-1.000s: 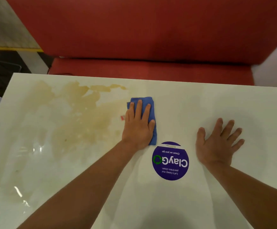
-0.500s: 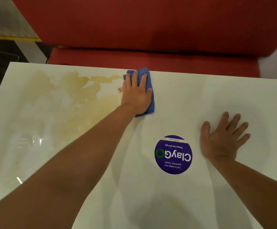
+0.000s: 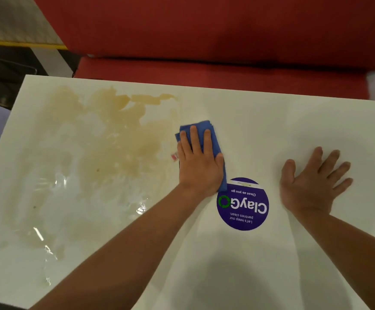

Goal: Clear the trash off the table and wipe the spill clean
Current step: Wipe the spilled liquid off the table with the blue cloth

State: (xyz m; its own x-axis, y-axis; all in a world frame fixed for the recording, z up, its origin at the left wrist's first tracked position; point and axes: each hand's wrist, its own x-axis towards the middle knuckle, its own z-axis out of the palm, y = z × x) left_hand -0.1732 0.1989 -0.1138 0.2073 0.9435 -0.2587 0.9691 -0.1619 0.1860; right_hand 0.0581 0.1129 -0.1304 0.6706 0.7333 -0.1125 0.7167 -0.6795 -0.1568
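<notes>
Right now the left hand (image 3: 198, 162) lies flat on a folded blue cloth (image 3: 206, 139), fingers straight and close together, pressing it onto the white table (image 3: 271, 121). The cloth shows beyond the fingertips and along the hand's right side, where its near corner touches a round purple sticker (image 3: 242, 204) (printed "ClayGo", upside down from this view). Just left of the cloth starts the spill (image 3: 115, 139), a tan, patchy stain that spreads across the table's left half toward the far edge; nearer the camera it thins into a wet, shiny film. A small red scrap (image 3: 174, 156) lies at the stain's edge, just beside the left hand. The right hand (image 3: 311, 182) rests palm down on bare table to the sticker's right, fingers spread, holding nothing. Beyond the far edge stands a red bench (image 3: 215, 36).
</notes>
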